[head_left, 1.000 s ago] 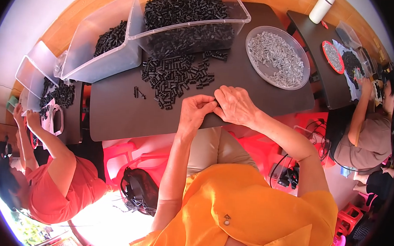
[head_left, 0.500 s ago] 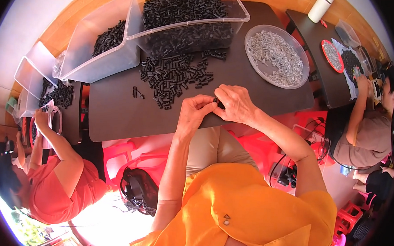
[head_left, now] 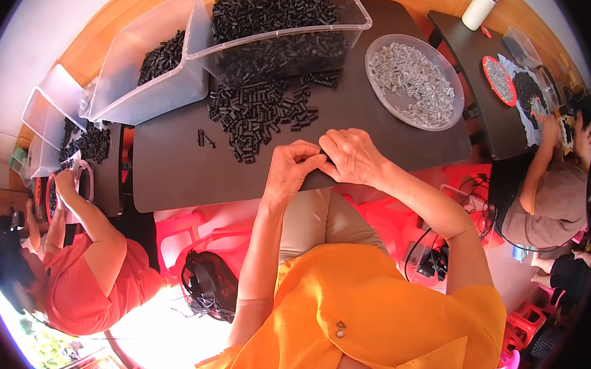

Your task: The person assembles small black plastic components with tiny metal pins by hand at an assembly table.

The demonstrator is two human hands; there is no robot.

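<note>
Over the near edge of the dark table (head_left: 174,170), my left hand (head_left: 291,169) and my right hand (head_left: 353,157) meet, fingertips together. Both are closed in a pinch on a small black plastic part (head_left: 322,151), which my fingers mostly cover. Beyond them spreads a heap of short black cylindrical plastic parts (head_left: 248,121). A few thin black bits (head_left: 205,138) lie apart to its left. To the right of the heap, a round clear tray (head_left: 376,100) holds many small transparent pieces (head_left: 417,84).
Two clear plastic bins, the left (head_left: 122,86) and the fuller one (head_left: 359,27), hold black parts at the back. A person in red (head_left: 101,267) sits left, another in brown (head_left: 544,206) right, at other tables. A black bag (head_left: 212,281) rests on a red chair.
My hands stay together in almost the same place. The black part between them is now more covered by my fingers. The person at the right has shifted slightly.
</note>
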